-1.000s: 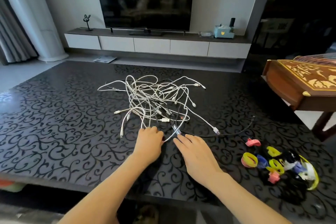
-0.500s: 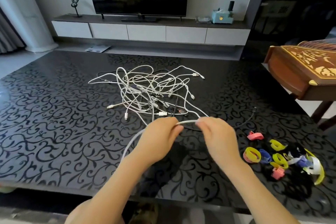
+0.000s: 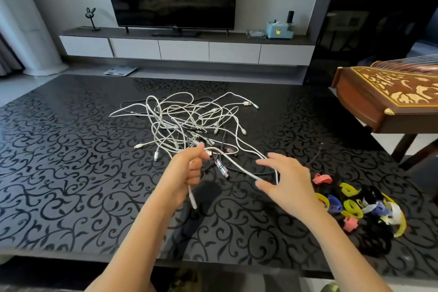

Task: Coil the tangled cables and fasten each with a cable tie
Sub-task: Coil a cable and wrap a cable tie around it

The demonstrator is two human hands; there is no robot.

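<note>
My left hand (image 3: 187,173) holds one white cable (image 3: 237,165) above the bench (image 3: 71,173) by the tangled pile (image 3: 189,121), my right hand (image 3: 286,185) is wide open beside it, and I think it is light and floppy, so I'd grab near its plug.

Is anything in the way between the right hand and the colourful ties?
No, nothing visible. Only bare table lies between the right hand and the cable ties. The white cable loops past its thumb, on the side away from the ties.
</note>
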